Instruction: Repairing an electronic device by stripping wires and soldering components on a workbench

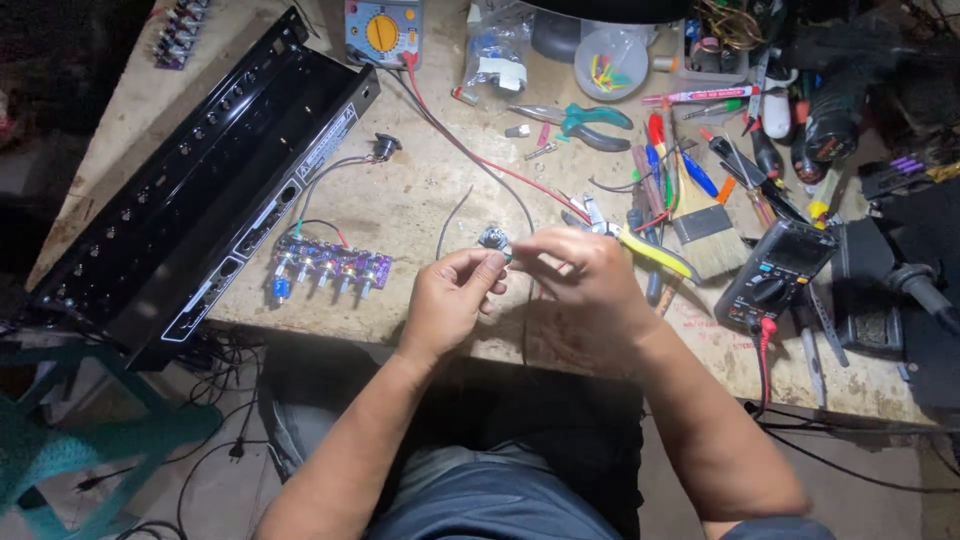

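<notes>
Light falls from above, strongest at the centre of the workbench [420,200], where the pale top reads bright and slightly washed. Brightness drops off toward the edges; the corners at 10 and 2 o'clock go near black, and detail is lost there. A dark rounded shape at 12 o'clock, cut by the frame edge, cannot be identified. Soft shadows lie under the left hand [450,300] and right hand [585,285], toward 6 o'clock. The black chassis [200,190] shows thin glints along its rims. Wide-angle bend bows the bench edges outward. Focus is fair at centre, softer at the borders; the floor at 7 o'clock is dim.
</notes>
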